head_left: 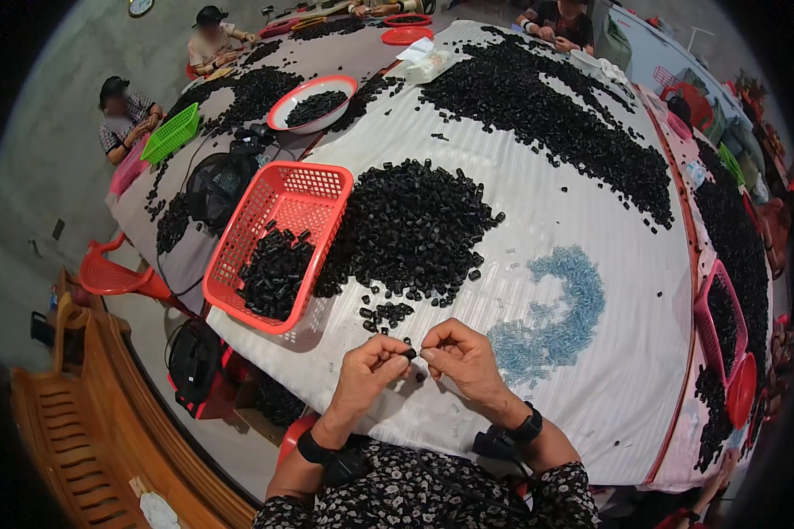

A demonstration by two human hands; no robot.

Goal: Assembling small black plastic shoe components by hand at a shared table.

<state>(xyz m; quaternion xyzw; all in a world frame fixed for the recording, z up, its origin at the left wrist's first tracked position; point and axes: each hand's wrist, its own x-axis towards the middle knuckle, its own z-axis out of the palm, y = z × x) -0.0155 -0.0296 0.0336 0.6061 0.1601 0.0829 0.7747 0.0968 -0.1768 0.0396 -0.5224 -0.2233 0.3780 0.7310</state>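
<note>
Left hand (368, 366) grip pinches stubby black cylinder (409, 353); right hand (460, 357) grip pinched, contents unclear; glassy bluish tubelets (584, 295) nearby.

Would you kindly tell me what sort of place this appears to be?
Probably an informal workshop: a cloth-covered table bears heaps of black pieces, a red basket holds more, and other people are busy nearby.

The place looked like a small, informal workshop for handwork: a broad cloth-covered tabletop (520, 198) bore heaps of small black pieces (415, 225) and clear bluish ones (584, 300), beside a plastic basket (302, 214), with several people (212, 46) around the edges. Grey walls (35, 167) and a slatted wooden bench (119, 388) lent it a homely side.
</note>
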